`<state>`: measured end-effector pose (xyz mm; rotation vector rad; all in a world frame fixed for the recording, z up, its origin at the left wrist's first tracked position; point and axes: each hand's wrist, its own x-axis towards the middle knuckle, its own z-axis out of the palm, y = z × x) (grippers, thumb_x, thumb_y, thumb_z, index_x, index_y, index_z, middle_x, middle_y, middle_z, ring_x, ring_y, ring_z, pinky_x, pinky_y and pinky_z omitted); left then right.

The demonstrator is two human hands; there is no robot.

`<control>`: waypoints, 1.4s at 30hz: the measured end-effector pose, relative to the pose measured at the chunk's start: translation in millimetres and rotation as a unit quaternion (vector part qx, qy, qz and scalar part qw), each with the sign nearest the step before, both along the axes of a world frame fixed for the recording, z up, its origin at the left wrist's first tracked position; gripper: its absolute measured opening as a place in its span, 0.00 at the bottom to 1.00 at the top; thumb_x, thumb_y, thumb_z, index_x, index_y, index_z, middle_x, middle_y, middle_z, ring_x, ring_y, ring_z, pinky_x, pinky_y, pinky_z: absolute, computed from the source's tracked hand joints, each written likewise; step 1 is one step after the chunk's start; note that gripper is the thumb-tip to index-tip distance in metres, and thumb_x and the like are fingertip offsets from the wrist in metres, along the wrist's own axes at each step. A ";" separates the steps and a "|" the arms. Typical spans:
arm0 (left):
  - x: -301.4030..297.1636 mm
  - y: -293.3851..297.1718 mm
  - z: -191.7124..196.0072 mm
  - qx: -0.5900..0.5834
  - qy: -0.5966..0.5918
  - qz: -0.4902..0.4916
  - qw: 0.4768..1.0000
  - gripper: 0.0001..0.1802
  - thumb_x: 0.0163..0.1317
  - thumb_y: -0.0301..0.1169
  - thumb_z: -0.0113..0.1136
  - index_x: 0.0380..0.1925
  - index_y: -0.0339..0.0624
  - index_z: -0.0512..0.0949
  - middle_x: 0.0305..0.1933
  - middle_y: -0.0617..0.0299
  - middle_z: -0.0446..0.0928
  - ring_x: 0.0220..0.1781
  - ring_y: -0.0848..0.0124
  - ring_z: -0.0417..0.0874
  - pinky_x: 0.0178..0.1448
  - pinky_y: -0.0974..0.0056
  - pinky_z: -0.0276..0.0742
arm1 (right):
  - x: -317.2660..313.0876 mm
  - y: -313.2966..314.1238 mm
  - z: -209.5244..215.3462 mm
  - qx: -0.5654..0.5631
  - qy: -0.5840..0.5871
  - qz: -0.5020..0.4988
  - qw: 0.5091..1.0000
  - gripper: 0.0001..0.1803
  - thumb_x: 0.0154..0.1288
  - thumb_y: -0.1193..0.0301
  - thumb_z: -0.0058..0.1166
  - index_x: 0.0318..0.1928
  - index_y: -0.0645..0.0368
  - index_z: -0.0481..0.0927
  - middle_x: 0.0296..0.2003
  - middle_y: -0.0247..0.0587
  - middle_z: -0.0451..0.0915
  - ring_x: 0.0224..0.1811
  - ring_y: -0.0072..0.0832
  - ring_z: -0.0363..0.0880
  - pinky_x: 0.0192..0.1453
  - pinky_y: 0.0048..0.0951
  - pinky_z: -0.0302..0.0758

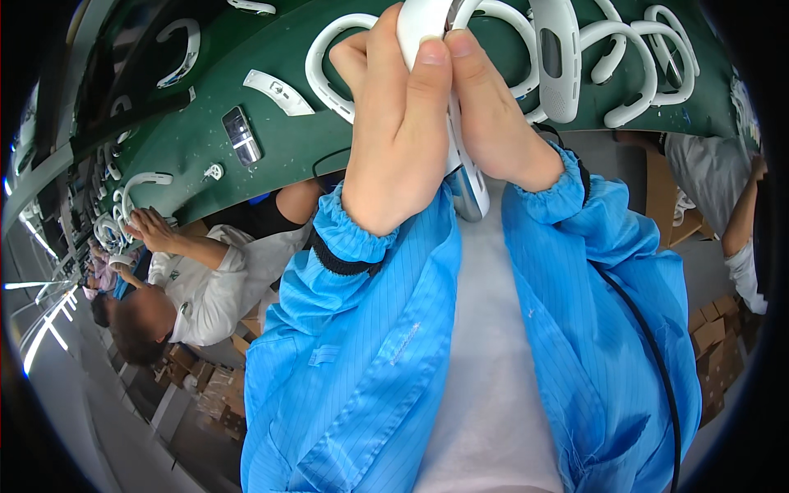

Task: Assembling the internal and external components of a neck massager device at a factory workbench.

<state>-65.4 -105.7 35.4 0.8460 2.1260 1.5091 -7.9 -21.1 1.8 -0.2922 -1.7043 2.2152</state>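
Both my hands are closed on a white curved neck fan (471, 191), close to my body above the near edge of the table. My left hand (393, 131) wraps its left side, thumb pressed on the white shell. My right hand (500, 119) grips the right side, thumb beside the left one. The fan's slim, grey-edged end points down between my wrists; much of the rest is hidden by my fingers or cut off at the top edge. Right behind my hands are a looped white neck fan (316, 70) and one with a dark panel and small holes (558, 62).
More white neck fans (641, 90) lie on the green table (288, 152) at right. To the left are a curved white shell piece (278, 92), a silver-black phone-like device (241, 135) and a small white part (214, 172). A co-worker (201, 287) sits at left; cardboard boxes (713, 337) stand below.
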 end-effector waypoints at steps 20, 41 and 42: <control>-3.0 5.5 -4.8 0.298 -0.371 -0.007 0.879 0.24 0.68 0.38 0.38 0.58 0.31 0.60 0.57 0.46 0.65 0.60 0.61 0.65 0.64 0.60 0.58 | 4.2 -16.3 16.9 -0.075 -0.024 -0.003 0.997 0.26 0.71 0.51 0.27 0.57 0.57 0.62 0.41 0.33 0.73 0.40 0.14 0.70 0.43 0.19 0.69; -3.8 9.3 -9.7 0.164 -0.056 0.018 0.985 0.24 0.68 0.37 0.29 0.51 0.30 0.66 0.51 0.44 0.69 0.53 0.61 0.70 0.58 0.62 0.63 | -8.1 -6.7 28.1 -0.206 -0.076 0.018 0.975 0.26 0.66 0.48 0.38 0.48 0.59 0.70 0.39 0.36 0.74 0.39 0.20 0.72 0.40 0.21 0.70; -9.8 9.4 -9.6 0.168 -0.039 -0.012 0.985 0.24 0.68 0.39 0.29 0.51 0.30 0.65 0.49 0.50 0.71 0.50 0.67 0.72 0.55 0.65 0.66 | -7.2 -7.7 29.7 -0.197 -0.092 0.010 0.976 0.26 0.67 0.49 0.36 0.45 0.61 0.71 0.36 0.36 0.75 0.37 0.21 0.73 0.41 0.22 0.70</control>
